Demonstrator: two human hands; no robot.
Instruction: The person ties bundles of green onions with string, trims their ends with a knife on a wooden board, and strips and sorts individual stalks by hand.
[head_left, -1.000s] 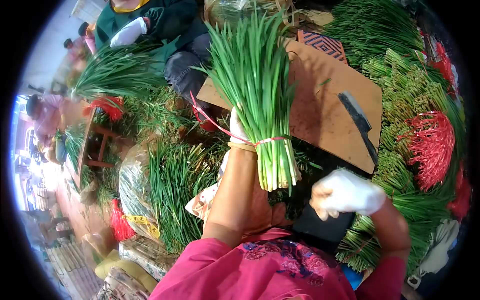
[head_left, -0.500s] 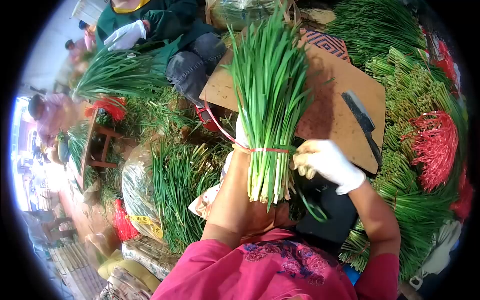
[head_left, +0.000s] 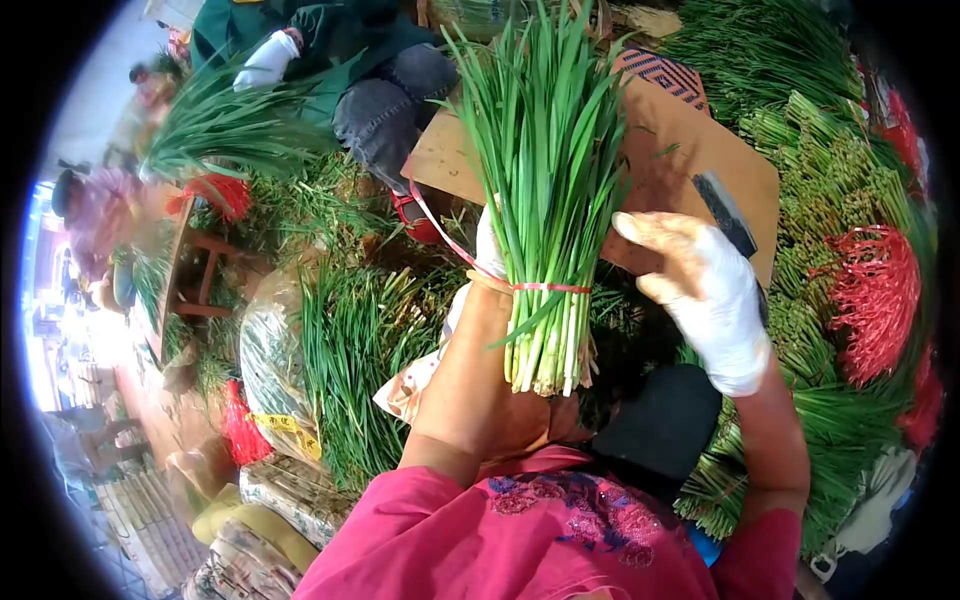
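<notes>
Left hand (head_left: 488,245), gloved and partly hidden, grasps the bunch (head_left: 560,180), which I hold over the near part of the board (head_left: 720,150), leaves pointing away from me. Red tie (head_left: 555,287) encircles the stalks. My right hand (head_left: 705,290), gloved, is unclenched, fingers parted, beside the leaves; I cannot tell whether they touch. Knife (head_left: 725,212) lies on the board beyond.
</notes>
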